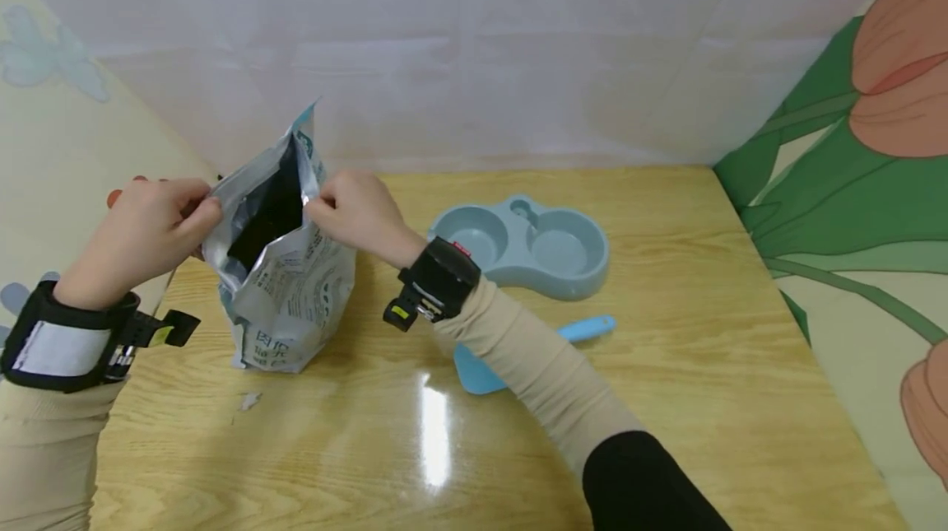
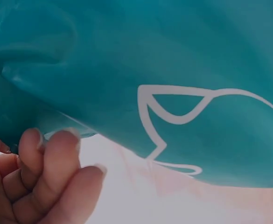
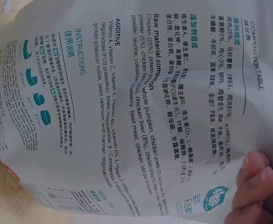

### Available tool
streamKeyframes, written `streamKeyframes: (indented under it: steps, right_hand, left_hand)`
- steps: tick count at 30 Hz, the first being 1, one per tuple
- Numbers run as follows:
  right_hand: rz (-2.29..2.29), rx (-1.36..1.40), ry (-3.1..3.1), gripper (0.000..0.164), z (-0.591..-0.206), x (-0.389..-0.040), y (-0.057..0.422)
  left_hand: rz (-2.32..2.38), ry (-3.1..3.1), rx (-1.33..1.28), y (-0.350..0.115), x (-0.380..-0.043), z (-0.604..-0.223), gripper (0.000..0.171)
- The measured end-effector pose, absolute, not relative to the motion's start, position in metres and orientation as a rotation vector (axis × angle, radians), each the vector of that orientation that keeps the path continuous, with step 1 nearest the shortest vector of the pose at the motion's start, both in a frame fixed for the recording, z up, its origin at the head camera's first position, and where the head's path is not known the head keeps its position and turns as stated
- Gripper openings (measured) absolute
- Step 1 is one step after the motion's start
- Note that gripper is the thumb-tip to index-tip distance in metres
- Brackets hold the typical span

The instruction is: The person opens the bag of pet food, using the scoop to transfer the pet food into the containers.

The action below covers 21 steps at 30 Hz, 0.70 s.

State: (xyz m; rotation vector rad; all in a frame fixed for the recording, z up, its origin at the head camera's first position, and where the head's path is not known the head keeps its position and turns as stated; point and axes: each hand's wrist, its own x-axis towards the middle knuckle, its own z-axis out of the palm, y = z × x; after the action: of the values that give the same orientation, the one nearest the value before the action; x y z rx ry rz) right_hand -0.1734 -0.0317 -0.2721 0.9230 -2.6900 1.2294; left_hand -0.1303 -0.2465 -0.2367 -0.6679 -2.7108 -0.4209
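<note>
A silver and teal pet food bag (image 1: 296, 300) stands on the left of the table, its top spread apart over a dark inside. My left hand (image 1: 159, 218) pinches the left edge of its mouth. On the opposite edge, my right hand (image 1: 360, 210) pinches the rim between thumb and fingers. In the left wrist view, the curled left fingers (image 2: 61, 172) lie against the teal face of the bag (image 2: 197, 56). Printed text covers the side of the bag (image 3: 122, 102) in the right wrist view, with right fingertips (image 3: 255, 182) at its edge. The bag's contents are too dark to tell.
A blue-grey double pet bowl (image 1: 522, 263) sits at the back middle of the wooden table (image 1: 666, 366). In front of it lies a blue scoop-like tool (image 1: 477, 370), partly hidden under my right forearm. A small torn scrap (image 1: 250, 401) lies near the bag. A white sheet (image 1: 474, 62) hangs behind.
</note>
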Motion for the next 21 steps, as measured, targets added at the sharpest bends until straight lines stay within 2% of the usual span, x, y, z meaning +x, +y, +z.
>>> streamKeyframes:
  steps: [21]
  right_hand:
    - [1.196,0.843,-2.731,0.037,-0.279,-0.180,-0.017]
  left_hand:
    - [-0.379,-2.772,-0.608,-0.248,-0.133,-0.236,0.029]
